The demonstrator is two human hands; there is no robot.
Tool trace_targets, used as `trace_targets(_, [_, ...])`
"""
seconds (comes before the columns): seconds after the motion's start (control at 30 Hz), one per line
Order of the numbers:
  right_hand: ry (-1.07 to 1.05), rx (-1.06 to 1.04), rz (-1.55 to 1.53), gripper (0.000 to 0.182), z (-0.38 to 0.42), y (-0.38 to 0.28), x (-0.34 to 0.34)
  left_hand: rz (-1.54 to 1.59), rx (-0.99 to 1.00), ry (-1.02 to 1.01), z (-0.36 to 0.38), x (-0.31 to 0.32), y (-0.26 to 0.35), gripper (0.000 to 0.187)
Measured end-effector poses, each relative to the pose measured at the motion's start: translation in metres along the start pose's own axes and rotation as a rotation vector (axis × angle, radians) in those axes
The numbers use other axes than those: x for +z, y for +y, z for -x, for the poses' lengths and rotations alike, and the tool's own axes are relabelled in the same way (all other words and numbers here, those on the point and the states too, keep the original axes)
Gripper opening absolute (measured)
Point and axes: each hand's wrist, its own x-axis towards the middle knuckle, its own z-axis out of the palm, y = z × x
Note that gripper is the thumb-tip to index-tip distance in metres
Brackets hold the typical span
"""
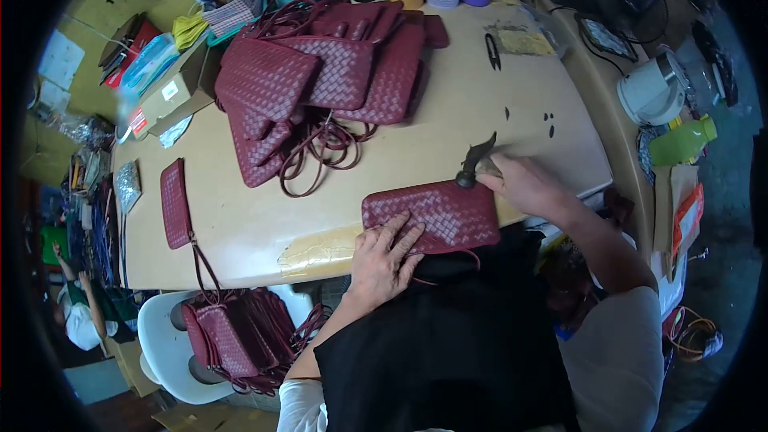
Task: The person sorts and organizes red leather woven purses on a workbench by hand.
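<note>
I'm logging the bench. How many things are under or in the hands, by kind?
Woven maroon pouch: 1, under the left hand
Hammer: 1, in the right hand
Total: 2

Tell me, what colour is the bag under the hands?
Dark red woven bag, seen in the head view.

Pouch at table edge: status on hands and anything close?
Left hand flat on pouch. Right hand grips hammer, head at pouch's top edge. Pouch pile apart.
</note>
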Motion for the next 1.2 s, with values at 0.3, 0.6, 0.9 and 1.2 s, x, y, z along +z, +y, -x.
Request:
trace_targets(0.3, [-0.008,0.075,0.083,0.044,0.026,0.027,0.006,-0.014,-0.099,0.057,-0.004,-0.024,0.013,0.064])
trace_targets(0.6, [0.191,0.143,-0.119,0.045,0.015,0.045,0.043,-0.015,-0.386,0.151,0.011,-0.018,-0.004,0.049])
trace_targets(0.9, [0.13,0.163,-0.319,0.049,0.003,0.066,0.041,0.112,-0.006,0.726,-0.008,-0.117,0.035,0.022])
trace_targets(1.2, [0.088,-0.035,-0.28,0.046,0.037,0.02,0.013,-0.097,0.107,-0.097,-0.016,-0.01,0.016,0.048])
